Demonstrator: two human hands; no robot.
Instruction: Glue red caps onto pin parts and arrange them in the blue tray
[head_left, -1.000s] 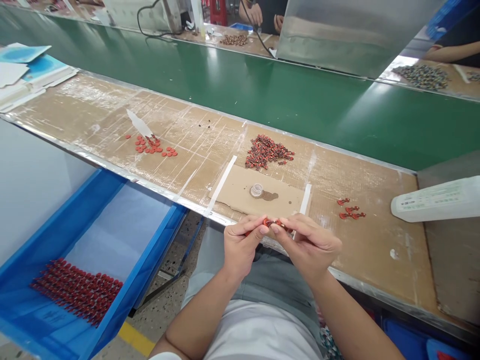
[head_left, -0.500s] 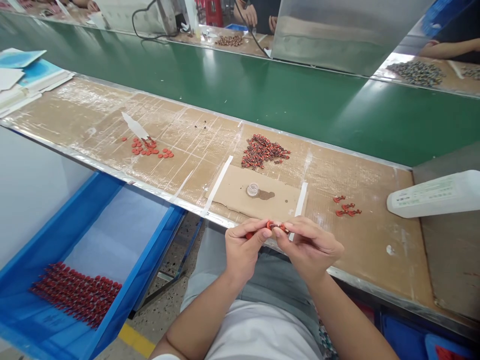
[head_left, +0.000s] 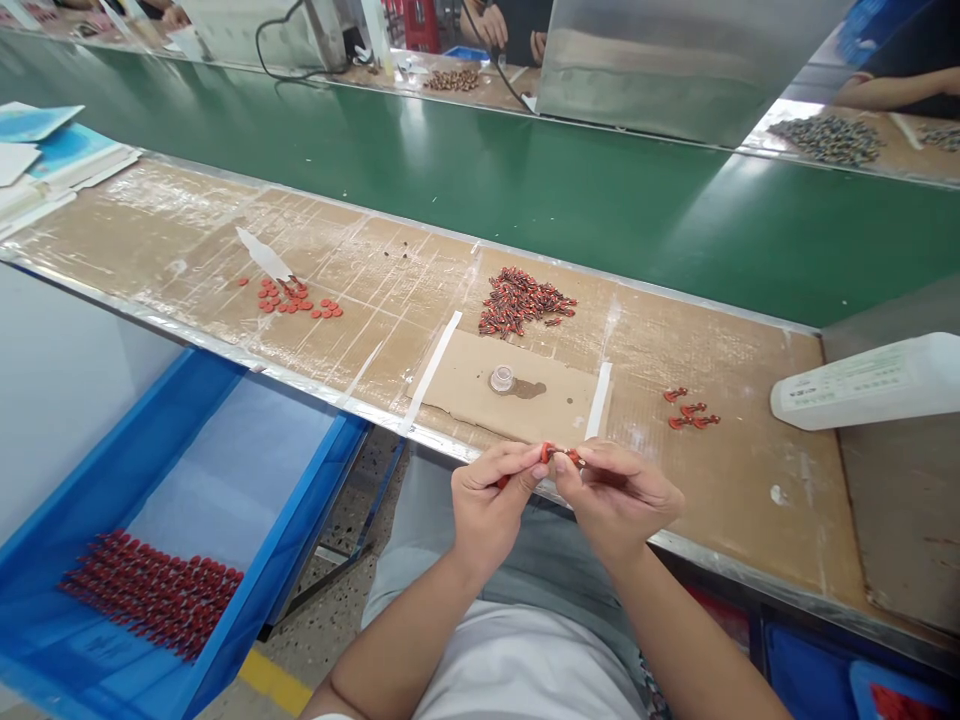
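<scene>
My left hand is closed, pinching a small red disc on edge between thumb and forefinger; more red shows inside its curled fingers. My right hand is closed on a small dark-and-red figure-like piece, which meets the disc at the fingertips. Whether the two are fixed together I cannot tell. Both hands are at the bench's front edge, just before a cardboard sheet with a small clear cup on it. Behind the sheet lies a heap of dark-and-red pieces.
Loose red discs lie left near a white strip. Several disc-based pieces lie right, by a white bottle on its side. A blue bin holds rows of red pieces. Beyond runs a green belt; co-workers' hands show across it.
The disc and the piece at my fingertips have shifted slightly right, and my grip on them has adjusted a little. The whole view has moved slightly; the bench things lie as before.
</scene>
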